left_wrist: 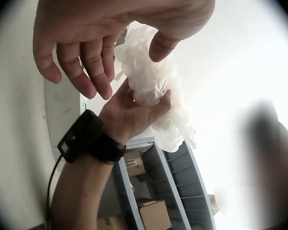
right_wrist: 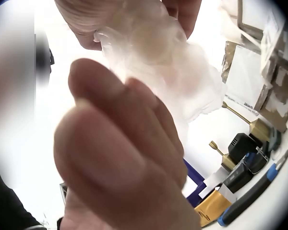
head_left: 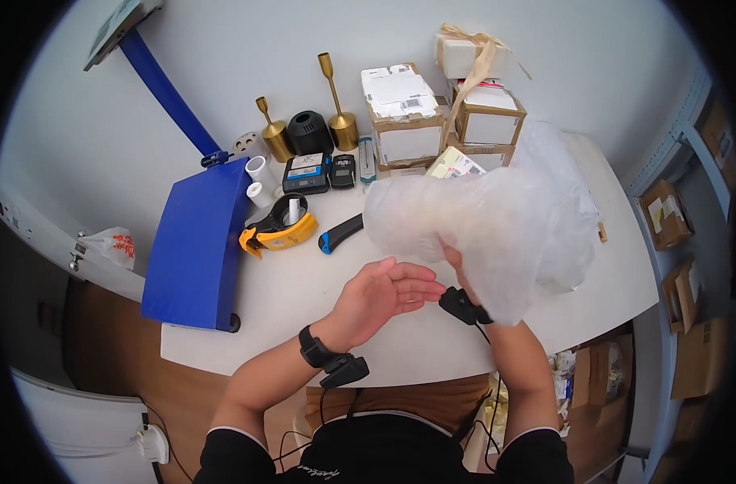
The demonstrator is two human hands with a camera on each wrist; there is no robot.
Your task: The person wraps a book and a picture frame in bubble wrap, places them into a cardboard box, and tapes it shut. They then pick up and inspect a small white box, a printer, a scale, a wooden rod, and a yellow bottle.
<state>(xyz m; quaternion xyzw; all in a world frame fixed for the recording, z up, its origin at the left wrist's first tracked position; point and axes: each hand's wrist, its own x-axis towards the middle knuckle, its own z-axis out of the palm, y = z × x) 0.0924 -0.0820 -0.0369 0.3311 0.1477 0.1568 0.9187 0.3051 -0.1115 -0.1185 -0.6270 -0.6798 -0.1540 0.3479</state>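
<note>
My right hand (head_left: 458,270) grips a crumpled bundle of translucent plastic wrap (head_left: 473,211), held above the right part of the table. The bundle hides most of its fingers in the head view. In the left wrist view the thumb and fingers of this right hand (left_wrist: 129,115) curl round the wrap (left_wrist: 151,72). Just to the left, my left hand (head_left: 380,297) is raised over the table, palm showing, fingers fairly straight and holding nothing. It looms large before the wrap (right_wrist: 168,67) in the right wrist view.
A blue platform scale (head_left: 194,242) stands on the left. Near it lie a yellow tape dispenser (head_left: 279,234) and a utility knife (head_left: 340,234). Brass candlesticks (head_left: 344,125) and taped cartons (head_left: 408,137) line the wall. Shelves (head_left: 698,234) with boxes rise on the right.
</note>
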